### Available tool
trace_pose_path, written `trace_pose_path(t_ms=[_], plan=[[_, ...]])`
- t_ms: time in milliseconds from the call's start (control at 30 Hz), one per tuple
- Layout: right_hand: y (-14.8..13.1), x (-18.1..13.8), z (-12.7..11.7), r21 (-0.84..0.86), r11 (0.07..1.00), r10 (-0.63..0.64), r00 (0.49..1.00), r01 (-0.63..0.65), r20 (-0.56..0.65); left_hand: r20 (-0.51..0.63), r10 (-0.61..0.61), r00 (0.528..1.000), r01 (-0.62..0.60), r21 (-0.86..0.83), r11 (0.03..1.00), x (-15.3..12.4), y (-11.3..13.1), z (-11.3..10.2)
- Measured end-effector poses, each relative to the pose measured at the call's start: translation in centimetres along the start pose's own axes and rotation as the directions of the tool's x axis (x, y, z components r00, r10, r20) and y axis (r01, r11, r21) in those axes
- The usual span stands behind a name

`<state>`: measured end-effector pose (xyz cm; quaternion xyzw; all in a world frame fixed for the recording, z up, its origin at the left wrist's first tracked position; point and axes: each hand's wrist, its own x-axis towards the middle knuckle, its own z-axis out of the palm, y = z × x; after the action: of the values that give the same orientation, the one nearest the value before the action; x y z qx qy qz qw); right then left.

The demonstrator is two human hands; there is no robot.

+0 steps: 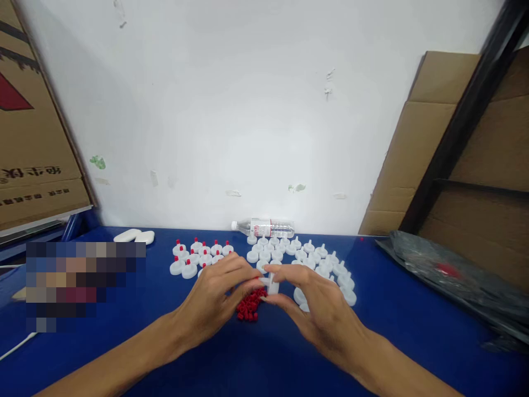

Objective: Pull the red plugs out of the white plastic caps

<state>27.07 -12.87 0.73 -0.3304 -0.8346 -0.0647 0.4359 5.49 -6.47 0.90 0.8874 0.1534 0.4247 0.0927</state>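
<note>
My right hand (314, 295) holds a white nozzle cap (273, 285) on its side between thumb and fingers, with the spout toward the left. At the spout, the fingers of my left hand (225, 286) are pinched together; what they hold, if anything, is hidden. Just below lies a pile of small red caps (248, 306), partly covered by my left hand. Left of my hands stand several white nozzle caps with red tips (189, 270). Behind and beside my right hand are several white nozzle caps with bare spouts (332, 259).
A clear plastic bottle (264, 227) lies on its side against the wall. Two white rounded objects (134, 236) sit at the back left of the blue table (264, 364). A dark plastic bag (446, 275) is at the right, and cardboard (417, 138) leans behind it.
</note>
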Motion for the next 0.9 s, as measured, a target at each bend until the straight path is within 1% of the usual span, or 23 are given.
trace_pose_path(t_ms=[100, 167, 200, 267, 333, 367, 433, 500, 733, 800, 900], plan=[[0.2, 0.5, -0.3, -0.116, 0.993, 0.035, 0.999, -0.031, 0.028, -0.093, -0.017, 0.996, 0.021, 0.040, 0.999, 0.2, -0.9, -0.2], [0.6, 0.6, -0.3, -0.203, 0.976, 0.093, 0.993, -0.077, 0.070, -0.104, -0.045, 0.993, 0.058, 0.121, 0.991, 0.1, -2.0, -0.4], [1.0, 0.5, -0.3, -0.256, 0.962, 0.128, 0.987, -0.100, 0.094, -0.080, -0.052, 0.995, 0.065, 0.178, 0.982, 0.0, -2.7, -0.5], [1.9, 0.2, 0.0, -0.363, 0.922, 0.200, 0.969, -0.136, 0.145, 0.040, -0.082, 0.996, 0.067, 0.292, 0.954, -0.2, -3.9, -0.6], [2.8, -0.3, 0.3, -0.441, 0.883, 0.265, 0.947, -0.161, 0.184, 0.166, -0.113, 0.980, 0.042, 0.382, 0.923, -0.6, -4.9, -0.7], [3.1, -0.5, 0.5, -0.464, 0.870, 0.290, 0.935, -0.170, 0.202, 0.207, -0.129, 0.970, 0.031, 0.418, 0.908, -0.7, -5.2, -0.7], [3.5, -0.8, 0.7, -0.479, 0.858, 0.327, 0.915, -0.184, 0.234, 0.241, -0.159, 0.958, 0.027, 0.473, 0.881, -0.9, -5.7, -0.7], [3.6, -1.0, 0.7, -0.470, 0.861, 0.349, 0.899, -0.196, 0.264, 0.242, -0.181, 0.953, 0.036, 0.502, 0.864, -0.9, -5.8, -0.6], [3.7, -0.8, 0.3, -0.373, 0.903, 0.372, 0.821, -0.212, 0.433, 0.244, -0.202, 0.948, 0.056, 0.500, 0.864, -0.7, -5.3, -0.5], [3.6, -0.6, 0.2, -0.356, 0.912, 0.354, 0.828, -0.204, 0.434, 0.243, -0.210, 0.947, 0.071, 0.481, 0.874, -0.6, -5.1, -0.5], [3.3, -0.2, 0.1, -0.338, 0.926, 0.299, 0.870, -0.166, 0.391, 0.236, -0.216, 0.947, 0.090, 0.450, 0.889, -0.4, -4.5, -0.5]])
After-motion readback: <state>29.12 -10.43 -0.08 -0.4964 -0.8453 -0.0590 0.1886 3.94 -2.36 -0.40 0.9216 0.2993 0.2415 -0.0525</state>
